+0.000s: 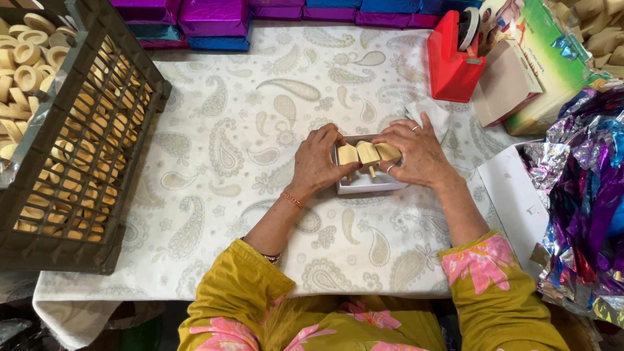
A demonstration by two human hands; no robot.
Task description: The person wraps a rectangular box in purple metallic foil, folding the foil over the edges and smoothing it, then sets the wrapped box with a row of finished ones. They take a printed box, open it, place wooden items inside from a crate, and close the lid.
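Both hands settle pale wooden pieces into a small white box at the middle of the tabletop (pixel 214 130).

From left: one dark crate (pixel 123 162) full of pale rings; the left hand (pixel 318 162), its grip closed on the box (pixel 367 183) edge; three pieces (pixel 367 153) already seated, with room left below them; the right hand (pixel 416 156), fingers pressing the rightmost piece; one red tape dispenser (pixel 452 62); crumpled foil (pixel 585 195).

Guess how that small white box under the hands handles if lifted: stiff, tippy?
The small white box looks like thin card, so probably light and slightly flexible. Both the left hand and right hand press cream pieces into it; standing tall, those may spill if it tilts.
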